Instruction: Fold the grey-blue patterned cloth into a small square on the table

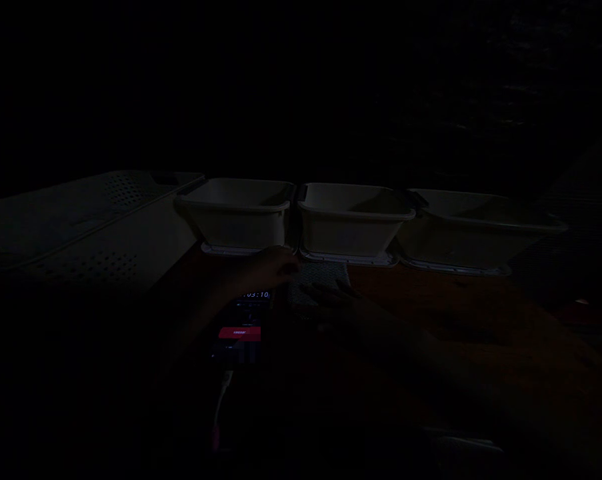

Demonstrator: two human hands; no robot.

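Observation:
The scene is very dark. A pale textured cloth (321, 275) lies on the brown table, just in front of the middle basin. My right hand (333, 299) rests on its near part, fingers stretched out and flat. Beside the cloth's upper left corner is my left hand (277, 261), its fingers curled in; whatever they may hold is lost in the dark. Under my left forearm a lit phone (241, 333) shows digits and a red bar, partly covered by the arm.
Three pale plastic basins, left (245, 223), middle (353, 230) and right (465, 237), stand in a row behind my hands. A large basket with holes (155, 227) stands at left. A white cable (221, 397) runs from the phone toward me. The brown tabletop (431, 300) extends right.

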